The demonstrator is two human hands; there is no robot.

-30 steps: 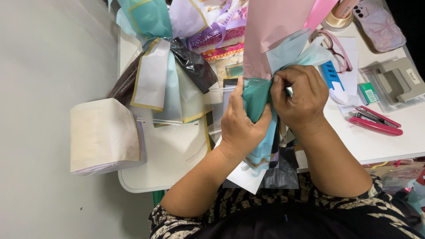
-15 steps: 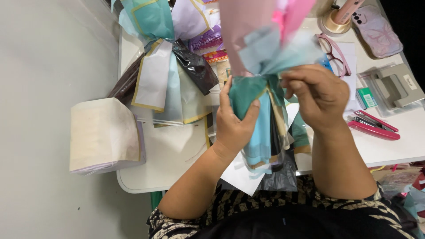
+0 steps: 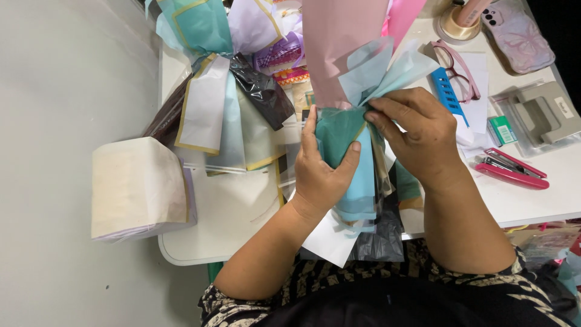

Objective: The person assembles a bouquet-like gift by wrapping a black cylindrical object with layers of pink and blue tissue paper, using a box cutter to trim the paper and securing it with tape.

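I hold an upright paper-wrapped bouquet (image 3: 345, 48) over the white table (image 3: 230, 218). Its top is pink paper, with pale blue tissue (image 3: 381, 69) folded at the neck and teal wrap (image 3: 339, 130) below. My left hand (image 3: 321, 169) grips the teal stem part from the left, thumb across the front. My right hand (image 3: 417, 136) pinches the pale blue tissue against the neck from the right. Black and white sheet ends (image 3: 357, 239) hang below my hands toward my lap.
A second bouquet in teal, white and dark wraps (image 3: 224, 91) lies at the table's left. A cream paper stack (image 3: 136, 188) overhangs the left edge. At the right are a pink stapler (image 3: 511, 169), grey hole punch (image 3: 538, 115), glasses (image 3: 457, 69), blue comb (image 3: 448, 94) and phone (image 3: 517, 36).
My right hand has risen from the teal wrap to the neck and now pinches the pale blue tissue. The bouquet has shifted slightly upward and left; my left hand keeps its grip.
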